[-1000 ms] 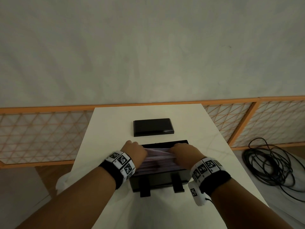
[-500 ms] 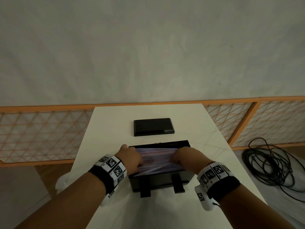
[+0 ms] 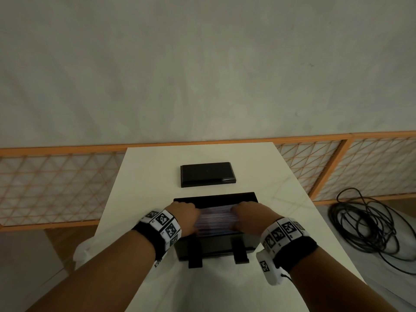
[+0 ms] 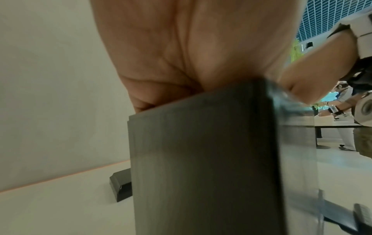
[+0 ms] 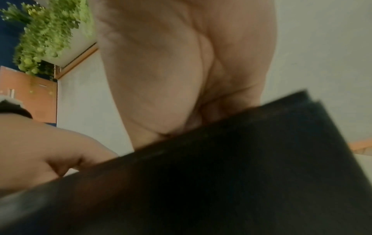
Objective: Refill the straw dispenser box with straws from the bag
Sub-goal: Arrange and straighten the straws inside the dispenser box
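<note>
Both hands down in the open straw dispenser box (image 3: 216, 244) on the table (image 3: 202, 158): left hand (image 3: 183, 216) and right hand (image 3: 251, 216) curled over opposite ends of the straw bundle (image 3: 216, 219) — inside the box, near its rim. Lid (image 3: 207, 174) just behind the box. Risks: uneven pressure skews straws — jam at outlet; ends proud of rim block lid. Bag not identifiable.

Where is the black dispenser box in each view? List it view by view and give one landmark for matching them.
Head: dispenser box low centre on the white table, between both wrists.
Left wrist: its dark end wall fills the lower centre, under the left hand.
Right wrist: its blurred black wall fills the bottom, under the right hand.
Shared landmark: the box's top rim where the hands go in.
</note>
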